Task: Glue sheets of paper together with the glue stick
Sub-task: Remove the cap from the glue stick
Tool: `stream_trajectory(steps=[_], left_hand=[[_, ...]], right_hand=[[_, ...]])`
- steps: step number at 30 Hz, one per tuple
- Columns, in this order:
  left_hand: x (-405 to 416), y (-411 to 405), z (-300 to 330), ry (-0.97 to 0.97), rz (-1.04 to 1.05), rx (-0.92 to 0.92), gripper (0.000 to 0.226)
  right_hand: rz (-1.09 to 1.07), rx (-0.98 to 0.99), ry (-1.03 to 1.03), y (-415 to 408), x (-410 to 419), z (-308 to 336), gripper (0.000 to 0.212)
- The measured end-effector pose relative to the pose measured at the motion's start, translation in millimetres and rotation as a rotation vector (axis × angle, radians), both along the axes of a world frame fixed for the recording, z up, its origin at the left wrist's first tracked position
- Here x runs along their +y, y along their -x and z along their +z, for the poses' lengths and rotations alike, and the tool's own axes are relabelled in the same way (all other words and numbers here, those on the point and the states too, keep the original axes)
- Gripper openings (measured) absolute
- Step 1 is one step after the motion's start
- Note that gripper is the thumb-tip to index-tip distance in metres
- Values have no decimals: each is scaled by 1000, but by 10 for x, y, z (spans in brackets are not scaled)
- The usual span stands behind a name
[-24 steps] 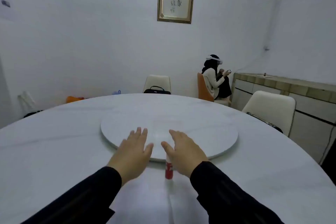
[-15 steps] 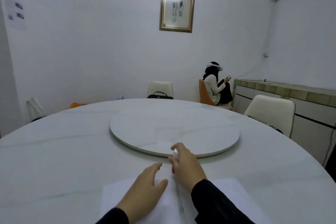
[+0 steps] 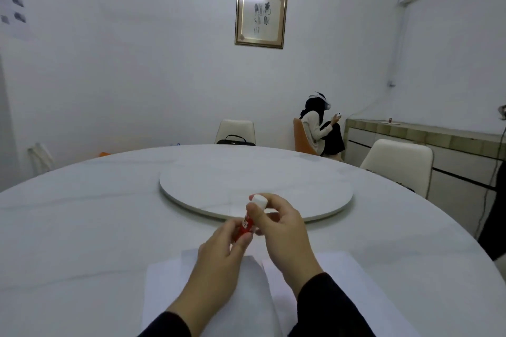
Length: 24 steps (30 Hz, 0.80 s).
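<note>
A red glue stick (image 3: 245, 226) with a white cap (image 3: 259, 200) is held up above the table between both hands. My left hand (image 3: 219, 262) pinches its red lower body. My right hand (image 3: 284, 232) grips the upper part, thumb and fingers curled around the white cap. Two white sheets of paper (image 3: 345, 279) lie side by side on the table under my forearms, near the front edge, partly hidden by my black sleeves.
A big round white marble table (image 3: 82, 227) carries a raised turntable (image 3: 315, 186) at its centre. Cream chairs (image 3: 397, 164) stand around it, one with a black bag (image 3: 235, 140). Another person sits at the far wall beside a low cabinet (image 3: 438, 139).
My right hand picked the glue stick up off the table and raised it. My left hand came off the paper and took hold of the stick's red body.
</note>
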<state>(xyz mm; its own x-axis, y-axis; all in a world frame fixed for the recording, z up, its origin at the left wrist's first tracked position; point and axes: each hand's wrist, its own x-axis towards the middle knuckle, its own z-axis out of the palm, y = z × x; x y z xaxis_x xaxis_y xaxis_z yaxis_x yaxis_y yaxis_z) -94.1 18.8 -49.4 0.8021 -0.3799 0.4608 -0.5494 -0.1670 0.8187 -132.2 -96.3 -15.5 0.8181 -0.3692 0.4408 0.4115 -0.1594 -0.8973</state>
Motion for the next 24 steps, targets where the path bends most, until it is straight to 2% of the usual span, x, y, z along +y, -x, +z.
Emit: stream_trajectory(steps=[2,5,9,16,19,21,24], left_hand=[[-17,-7,15,-4,-47,45,15],[-39,-37,31,-2,-74,87,17],[-42,-44,24,24,-84,147,17],[-46,-55,1,85,-100,272,19],[-28,-62,10,143,-126,330,21],[-4,-80,9,232,-152,404,21],[29,-108,-20,364,-219,519,20]], right_hand=[[33,-14,-85,1,-59,16,6],[67,-28,-157,-21,-141,44,12],[68,-38,-134,-44,-148,30,19],[74,-4,-119,-106,-175,-20,18],[100,-2,-276,-166,-213,-32,20],[40,7,-363,-224,-273,-14,19],[-110,158,-153,-341,-356,-41,15]])
